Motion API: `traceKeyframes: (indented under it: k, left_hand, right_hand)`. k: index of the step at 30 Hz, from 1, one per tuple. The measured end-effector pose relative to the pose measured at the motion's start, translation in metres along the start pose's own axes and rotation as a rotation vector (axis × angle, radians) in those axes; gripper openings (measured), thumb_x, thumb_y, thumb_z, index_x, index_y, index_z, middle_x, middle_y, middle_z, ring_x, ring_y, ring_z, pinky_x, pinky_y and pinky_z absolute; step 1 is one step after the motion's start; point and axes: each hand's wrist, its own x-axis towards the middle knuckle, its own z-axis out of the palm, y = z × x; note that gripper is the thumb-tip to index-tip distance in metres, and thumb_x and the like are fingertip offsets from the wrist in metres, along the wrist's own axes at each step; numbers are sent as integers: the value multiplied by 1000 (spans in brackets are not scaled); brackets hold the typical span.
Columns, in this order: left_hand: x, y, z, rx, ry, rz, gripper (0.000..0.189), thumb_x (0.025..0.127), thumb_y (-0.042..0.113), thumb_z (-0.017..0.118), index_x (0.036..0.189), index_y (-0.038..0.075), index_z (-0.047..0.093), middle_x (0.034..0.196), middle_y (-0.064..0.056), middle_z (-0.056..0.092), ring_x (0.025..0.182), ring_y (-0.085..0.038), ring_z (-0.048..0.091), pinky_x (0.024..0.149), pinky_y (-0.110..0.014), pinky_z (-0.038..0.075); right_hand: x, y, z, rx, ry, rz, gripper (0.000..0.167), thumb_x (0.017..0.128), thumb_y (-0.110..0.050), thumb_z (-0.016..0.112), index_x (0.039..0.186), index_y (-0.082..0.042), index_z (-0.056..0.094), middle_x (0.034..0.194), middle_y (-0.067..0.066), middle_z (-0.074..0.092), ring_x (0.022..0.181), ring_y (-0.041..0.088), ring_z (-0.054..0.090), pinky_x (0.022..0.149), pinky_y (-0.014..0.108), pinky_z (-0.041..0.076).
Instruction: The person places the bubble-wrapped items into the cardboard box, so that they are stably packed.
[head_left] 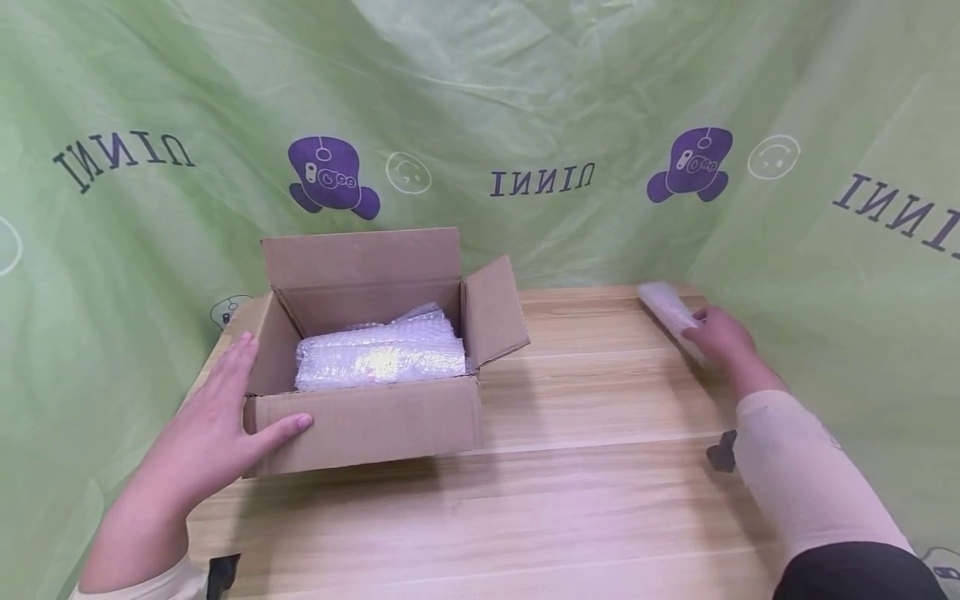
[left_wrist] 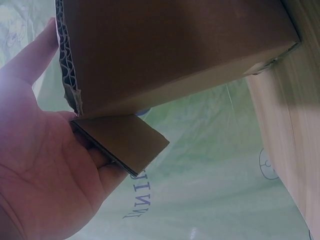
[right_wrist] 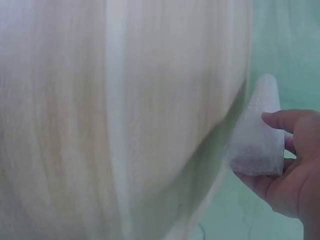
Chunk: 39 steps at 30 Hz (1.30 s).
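An uncapped cardboard box [head_left: 362, 429] stands on the table with its flaps spread out. Inside lies a bubble-wrapped package [head_left: 382, 354], its contents hidden. My left hand [head_left: 206, 433] rests on the box's near left corner, thumb stretched over the front flap and fingers along the left side. In the left wrist view, those fingers reach behind a small side flap [left_wrist: 122, 145]. At the table's right edge my right hand [head_left: 723, 337] holds a slim packet in whitish translucent wrap [right_wrist: 257, 135] between thumb and fingers. What the packet contains cannot be made out.
The wooden table [head_left: 570, 508] stretches in front of and to the right of the box. Black clips [head_left: 722, 452] sit at its side edges. A green printed curtain [head_left: 570, 100] hangs close behind and along both sides.
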Motion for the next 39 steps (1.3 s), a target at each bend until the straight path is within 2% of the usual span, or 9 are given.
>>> traceKeyframes:
  k: [4,9,16,30,39]
  left_hand:
    - [0,0,0,-2,3,4,113,85,61,66,158,16,-7,166,-4,-7,152,-35,-1,116,-67,11]
    - [1,0,0,-1,8,8,114,84,61,67,158,16,-7,166,-5,-6,152,-36,1,115,-67,12]
    - [1,-1,1,-4,1,4,114,84,62,66,158,16,-7,166,-4,-6,152,-35,-1,115,-68,13]
    - [0,-1,2,-2,8,8,113,85,61,66,158,17,-7,166,-5,-6,152,-35,-1,115,-68,12]
    - [0,-1,2,-5,2,5,113,85,62,66,158,17,-8,166,-4,-6,152,-35,-1,115,-68,13]
  right_hand:
    - [2,-19,0,50,6,-67,63,96,-30,59,139,10,38,132,35,46,114,50,49,96,66,40]
    - [1,-44,-1,26,40,-167,60,96,-31,60,138,7,41,131,33,50,114,49,51,96,66,41]
    - [-7,-85,-5,2,92,-251,53,95,-30,62,134,2,47,128,28,56,111,45,55,94,63,44]
    - [-46,-174,-23,47,182,-428,48,93,-31,67,131,-4,54,124,21,59,108,37,57,93,58,45]
    - [-70,-227,-32,45,251,-604,43,92,-30,69,127,-7,58,126,14,61,110,31,57,95,52,47]
